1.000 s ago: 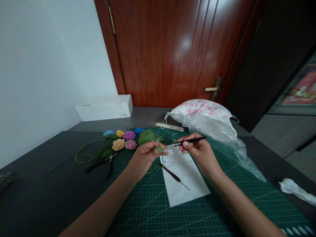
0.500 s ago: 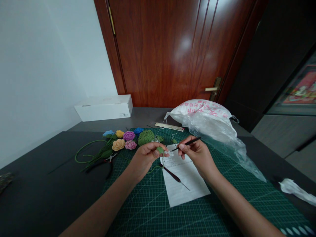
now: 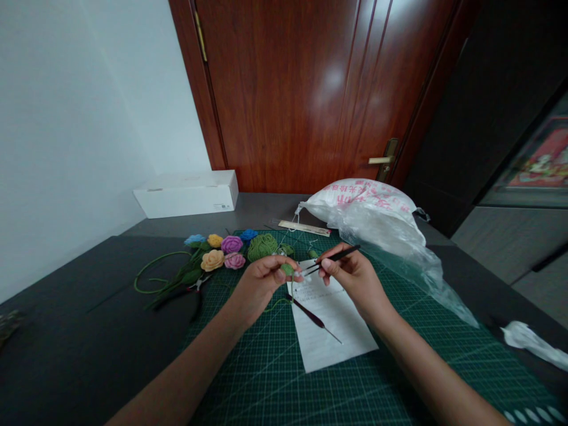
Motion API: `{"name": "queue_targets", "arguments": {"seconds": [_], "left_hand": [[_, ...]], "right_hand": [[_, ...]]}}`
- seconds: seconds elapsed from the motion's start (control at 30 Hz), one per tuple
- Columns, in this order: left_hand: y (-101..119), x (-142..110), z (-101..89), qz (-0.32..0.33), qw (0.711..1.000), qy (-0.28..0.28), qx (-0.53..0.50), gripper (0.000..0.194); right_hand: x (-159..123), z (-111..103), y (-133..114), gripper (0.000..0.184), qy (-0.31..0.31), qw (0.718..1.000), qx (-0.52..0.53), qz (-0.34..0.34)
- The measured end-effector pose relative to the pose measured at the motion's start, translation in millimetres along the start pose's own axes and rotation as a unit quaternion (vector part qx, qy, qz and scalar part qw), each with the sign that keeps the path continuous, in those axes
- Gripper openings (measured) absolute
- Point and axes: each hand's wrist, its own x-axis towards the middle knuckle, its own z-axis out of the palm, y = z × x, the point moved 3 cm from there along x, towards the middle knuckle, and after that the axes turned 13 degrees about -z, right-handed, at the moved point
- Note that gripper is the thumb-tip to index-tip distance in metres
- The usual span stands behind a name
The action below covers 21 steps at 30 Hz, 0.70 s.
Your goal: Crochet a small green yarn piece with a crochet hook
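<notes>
Between its fingertips, my left hand [image 3: 262,288] pinches a small green crocheted piece [image 3: 287,270] with a strand of green yarn trailing down. My right hand [image 3: 350,275] grips black tweezers [image 3: 339,255], whose two tips point left at a bit of white fluffy stuffing [image 3: 300,277] beside the green piece. Whether the tips touch the green piece is too small to tell. Below the hands, a crochet hook [image 3: 310,312] with a dark handle lies on a sheet of paper [image 3: 339,337] bearing writing.
Several crocheted flowers [image 3: 213,260] lie left of a green yarn ball [image 3: 262,247], with pliers [image 3: 197,290] in front. Behind the cutting mat [image 3: 248,373] is a ruler [image 3: 306,228]. A white box [image 3: 190,195] stands back left; a stuffed plastic bag [image 3: 373,207] rests back right.
The tweezers' tips have spread apart and shifted slightly left toward the white stuffing. My left hand holds the green piece in nearly the same place.
</notes>
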Motion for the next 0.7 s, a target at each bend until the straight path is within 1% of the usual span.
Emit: {"name": "queue_targets", "arguments": {"seconds": [0.17,0.33,0.5,0.6,0.7], "left_hand": [[1,-1,2.0,-0.005,1.0,0.0,0.002,0.025],[1,-1,3.7,-0.01,1.0,-0.002,-0.002,0.024],[1,0,3.0,-0.009,1.0,-0.001,-0.001,0.027],[1,-1,2.2,-0.011,1.0,-0.004,0.004,0.027],[-1,-2,3.0,-0.018,1.0,-0.02,0.011,0.031]], "right_hand": [[-1,2,0,0.037,-0.001,1.0,-0.007,-0.005],[-3,4,1,0.036,0.008,1.0,0.011,-0.007],[-2,2,-2,0.031,0.046,0.997,0.066,-0.014],[-2,-1,-6,0.028,0.068,0.996,0.044,-0.035],[-4,1,-11,0.028,0.071,0.996,0.017,-0.052]]}}
